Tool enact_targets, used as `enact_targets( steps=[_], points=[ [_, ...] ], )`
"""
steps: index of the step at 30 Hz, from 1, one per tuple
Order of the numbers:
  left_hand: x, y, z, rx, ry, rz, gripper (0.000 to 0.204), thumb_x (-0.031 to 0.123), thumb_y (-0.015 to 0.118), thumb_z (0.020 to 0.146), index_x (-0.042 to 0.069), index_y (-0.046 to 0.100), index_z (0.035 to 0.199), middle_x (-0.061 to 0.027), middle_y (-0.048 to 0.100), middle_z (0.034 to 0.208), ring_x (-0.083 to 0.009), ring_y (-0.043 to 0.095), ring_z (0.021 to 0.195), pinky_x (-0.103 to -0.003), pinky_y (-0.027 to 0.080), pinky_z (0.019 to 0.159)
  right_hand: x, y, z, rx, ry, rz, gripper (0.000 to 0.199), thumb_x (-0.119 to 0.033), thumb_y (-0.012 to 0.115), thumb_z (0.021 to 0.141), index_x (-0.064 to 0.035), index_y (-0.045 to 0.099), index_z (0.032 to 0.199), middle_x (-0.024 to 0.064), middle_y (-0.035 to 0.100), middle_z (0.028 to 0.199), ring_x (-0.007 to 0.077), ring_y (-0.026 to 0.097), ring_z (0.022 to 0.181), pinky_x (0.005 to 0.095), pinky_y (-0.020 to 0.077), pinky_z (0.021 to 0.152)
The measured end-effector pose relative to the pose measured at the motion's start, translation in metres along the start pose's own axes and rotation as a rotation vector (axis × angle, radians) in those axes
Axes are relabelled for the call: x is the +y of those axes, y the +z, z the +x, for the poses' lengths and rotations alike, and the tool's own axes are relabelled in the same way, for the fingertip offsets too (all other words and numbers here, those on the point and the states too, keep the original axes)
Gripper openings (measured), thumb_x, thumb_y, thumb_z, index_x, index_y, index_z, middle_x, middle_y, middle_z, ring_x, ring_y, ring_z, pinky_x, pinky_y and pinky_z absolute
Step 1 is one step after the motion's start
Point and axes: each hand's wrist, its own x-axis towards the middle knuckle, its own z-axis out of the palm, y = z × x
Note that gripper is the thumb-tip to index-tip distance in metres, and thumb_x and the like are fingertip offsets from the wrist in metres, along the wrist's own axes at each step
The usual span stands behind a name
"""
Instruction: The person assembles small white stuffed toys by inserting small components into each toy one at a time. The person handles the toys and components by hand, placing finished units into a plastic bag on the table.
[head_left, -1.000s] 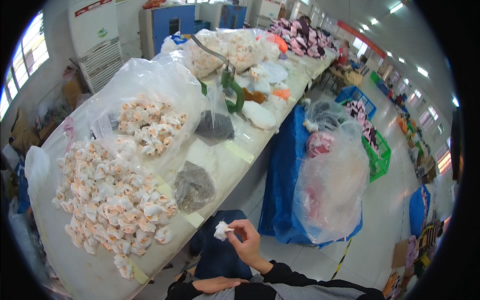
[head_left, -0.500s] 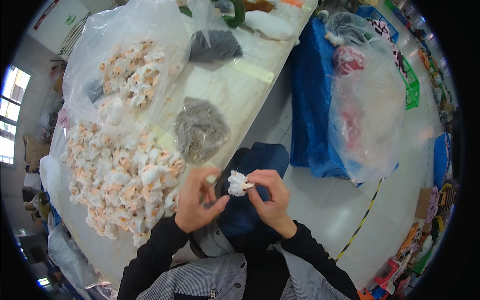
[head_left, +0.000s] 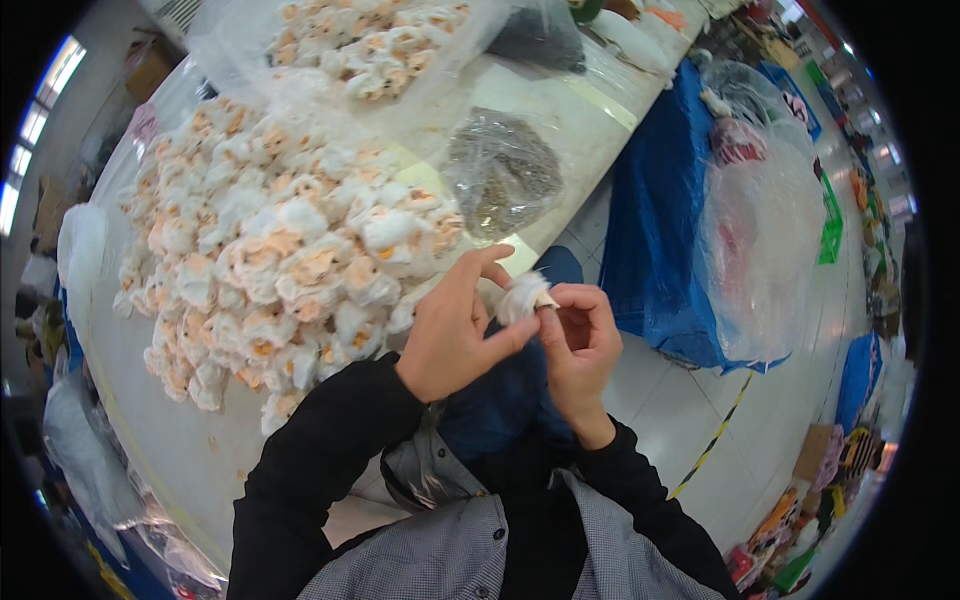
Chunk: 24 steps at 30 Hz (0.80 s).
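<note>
A small white fluffy plush piece with a pale tip is pinched between the thumb and fingers of my right hand. On its left side is my left hand, fingers apart and curved, thumb and forefinger close around the fluff. Whether they touch it is hard to make out. Left of my hands, a big heap of white and peach fluffy plush pieces covers much of the table. Just beyond my hands lies a clear plastic bag of grey-brown filling.
A clear bag of more plush pieces stands at the far side, beside a dark grey bag. On the floor at right is a blue-lined bin holding a large clear plastic bag. Yellow-black tape marks the floor.
My view has shifted, so the heap sits higher and larger in the picture. My left hand has come nearer the plush piece, which my right hand still pinches.
</note>
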Motion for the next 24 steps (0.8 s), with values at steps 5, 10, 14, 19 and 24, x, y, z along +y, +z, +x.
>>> enact_targets(
  steps=[5,10,14,19,24],
  points=[
    [-0.006,-0.01,0.001,0.025,-0.213,-0.55,0.052,0.001,0.073,0.095,0.005,0.054,0.142,-0.0048,0.061,0.124,-0.002,0.059,0.075,-0.019,0.044,0.061,0.001,0.014,0.007,-0.078,-0.06,-0.085,0.013,0.001,0.076,0.094,0.0029,0.065,0.1,0.011,0.065,0.112,0.0149,0.07,0.097,0.0282,0.059,0.082],
    [0.001,-0.01,0.0,0.056,-0.249,-0.607,0.046,0.01,0.072,0.099,0.005,0.054,0.142,-0.0057,0.062,0.126,-0.0027,0.061,0.083,-0.019,0.043,0.061,-0.014,0.004,0.011,-0.132,-0.223,-0.391,0.01,0.001,0.077,0.092,0.0013,0.07,0.098,0.0115,0.067,0.11,0.0193,0.069,0.099,0.03,0.056,0.084],
    [0.001,-0.006,-0.001,0.066,-0.312,-0.573,0.045,0.015,0.071,0.101,0.005,0.054,0.141,-0.0064,0.063,0.128,-0.0014,0.056,0.074,-0.018,0.041,0.058,-0.021,0.001,0.015,-0.063,-0.409,-0.567,0.014,-0.001,0.081,0.088,-0.0016,0.071,0.097,0.0129,0.07,0.105,0.0273,0.07,0.092,0.0333,0.056,0.076],
    [0.007,-0.004,0.0,0.018,-0.332,-0.705,0.039,0.013,0.072,0.101,0.003,0.057,0.136,-0.0073,0.067,0.121,-0.0009,0.058,0.075,-0.016,0.041,0.059,-0.017,0.004,0.015,-0.094,-0.496,-0.631,0.017,-0.002,0.082,0.085,-0.0032,0.072,0.099,0.0114,0.07,0.104,0.031,0.07,0.089,0.0381,0.0565,0.075],
    [-0.003,-0.006,-0.002,-0.021,-0.304,-0.674,0.032,0.012,0.07,0.103,0.002,0.061,0.131,-0.008,0.07,0.12,-0.002,0.061,0.079,-0.018,0.047,0.064,-0.012,0.005,0.017,-0.078,-0.528,-0.673,0.018,-0.003,0.082,0.085,-0.0036,0.072,0.099,0.0112,0.069,0.102,0.0303,0.067,0.089,0.039,0.0547,0.075]
  ],
)
